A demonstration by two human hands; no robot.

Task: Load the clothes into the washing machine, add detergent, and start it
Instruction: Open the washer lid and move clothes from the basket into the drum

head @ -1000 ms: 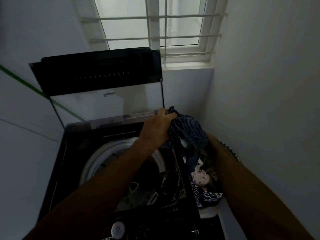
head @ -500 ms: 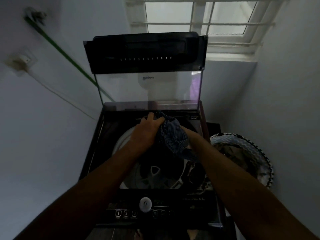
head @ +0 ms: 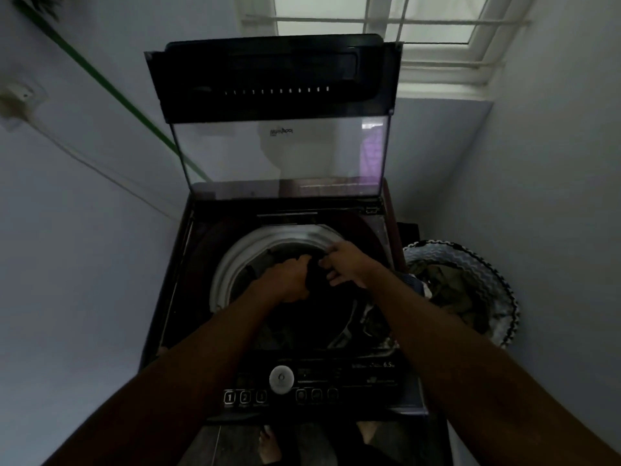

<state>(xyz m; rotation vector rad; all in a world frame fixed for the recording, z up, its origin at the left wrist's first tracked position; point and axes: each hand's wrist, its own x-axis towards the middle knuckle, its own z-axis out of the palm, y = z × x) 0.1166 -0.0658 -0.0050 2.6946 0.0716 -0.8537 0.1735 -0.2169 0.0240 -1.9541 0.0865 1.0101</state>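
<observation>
Both hands over open drum (head: 235,264) of washing machine (head: 188,297); left hand (head: 290,279) fingers curled round dark garment (head: 316,280); right hand (head: 346,264) pinching same garment; laundry basket (head: 497,280) w/ clothes just right of machine.

Person, head view: two forearms, bare to the frame edge, no sleeves seen. Left hand (head: 290,277) and right hand (head: 346,264) ungloved; no rings or watch discernible. Bare foot (head: 268,445) shown below.

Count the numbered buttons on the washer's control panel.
3: button 1, button 2 and button 3, in a row left of the round knob. The buttons right of it are too dim to read.
</observation>
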